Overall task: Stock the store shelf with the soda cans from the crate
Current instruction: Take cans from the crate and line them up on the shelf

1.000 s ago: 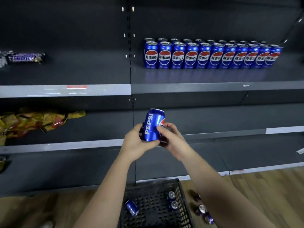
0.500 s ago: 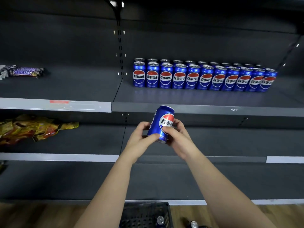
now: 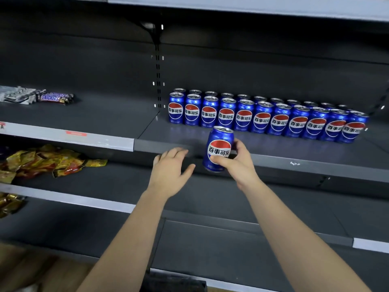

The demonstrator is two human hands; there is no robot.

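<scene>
Just before the shelf (image 3: 315,165) lip, wraps the right grip (image 3: 235,163) round one upright soda can (image 3: 219,148); spreads the left grip (image 3: 168,171), empty, beside it. Beyond, finds two rows (image 3: 261,119) already stocked, front strip bare; crate (image 3: 174,285) contents hidden below.

Your single head-worn camera looks forward and slightly down at the shelf (image 3: 273,163) from close, within arm's reach, its front edge crossing mid-frame.

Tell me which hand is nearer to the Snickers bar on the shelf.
Left. The left hand is open, below and right of the Snickers bar; the right hand, gripping a can, is farther right.
</scene>
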